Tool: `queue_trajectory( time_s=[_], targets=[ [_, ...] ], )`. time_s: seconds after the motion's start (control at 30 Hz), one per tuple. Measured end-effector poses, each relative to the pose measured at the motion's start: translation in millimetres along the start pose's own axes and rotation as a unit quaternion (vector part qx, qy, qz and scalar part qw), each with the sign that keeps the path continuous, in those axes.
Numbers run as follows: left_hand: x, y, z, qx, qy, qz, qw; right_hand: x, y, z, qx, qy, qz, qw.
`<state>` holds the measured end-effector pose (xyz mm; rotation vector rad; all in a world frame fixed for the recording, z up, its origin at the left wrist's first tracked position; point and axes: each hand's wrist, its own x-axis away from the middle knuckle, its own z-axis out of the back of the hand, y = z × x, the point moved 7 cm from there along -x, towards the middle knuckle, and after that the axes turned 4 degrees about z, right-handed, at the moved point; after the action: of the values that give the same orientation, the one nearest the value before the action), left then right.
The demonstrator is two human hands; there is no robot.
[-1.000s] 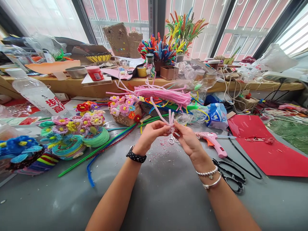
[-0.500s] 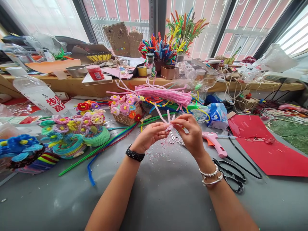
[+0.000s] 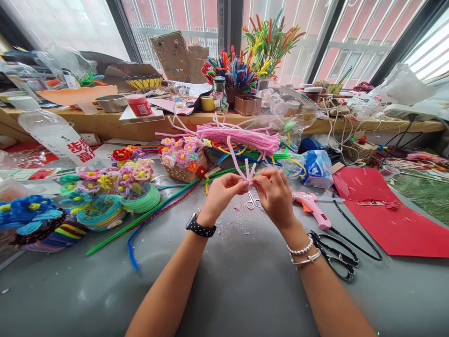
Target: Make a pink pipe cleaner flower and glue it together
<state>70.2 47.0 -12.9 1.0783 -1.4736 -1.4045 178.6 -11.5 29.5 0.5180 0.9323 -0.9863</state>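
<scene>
Between my two hands is a small pink pipe-cleaner piece [image 3: 249, 178], with several stems fanning upward. My left hand [image 3: 224, 193] pinches its left side between thumb and fingers, a black dotted watch band on the wrist. My right hand [image 3: 274, 194] pinches the right side, and silver bracelets circle that wrist. Small scissors [image 3: 253, 204] lie on the table just below the piece, partly hidden by my right hand. Behind the hands rests a bundle of long pink pipe cleaners [image 3: 242, 136].
Pipe-cleaner flowers [image 3: 128, 180] and a tilted bottle [image 3: 56, 135] are at the left. A pink glue gun [image 3: 315, 211], black scissors [image 3: 336, 257] and red paper [image 3: 389, 210] lie right. A flower basket [image 3: 182, 161] stands behind my left hand.
My hands have drawn closer together around the pink piece, and my left hand has shifted slightly right. The piece's long left stem now reaches higher.
</scene>
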Motion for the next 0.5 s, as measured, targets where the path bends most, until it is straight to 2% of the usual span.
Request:
queue_trajectory(
  time_s=[0.1,0.17,0.33,0.43,0.5],
  targets=[
    [0,6,0.5,-0.085,0.035,-0.086,0.992,2,1,-4,0.005,-0.01,-0.018,1.0],
    [3,11,0.0,-0.156,0.063,-0.146,0.975,4,3,-8,-0.003,-0.022,-0.044,0.999],
    [15,26,-6.1,-0.327,0.12,-0.258,0.901,9,13,-18,-0.08,-0.033,-0.144,0.986],
    [19,30,-11.6,-0.4,0.125,-0.306,0.855,14,23,-24,-0.172,-0.042,-0.237,0.955],
    [21,30,-16.1,-0.442,0.111,-0.336,0.824,20,32,-30,-0.24,-0.053,-0.32,0.915]
  ],
)
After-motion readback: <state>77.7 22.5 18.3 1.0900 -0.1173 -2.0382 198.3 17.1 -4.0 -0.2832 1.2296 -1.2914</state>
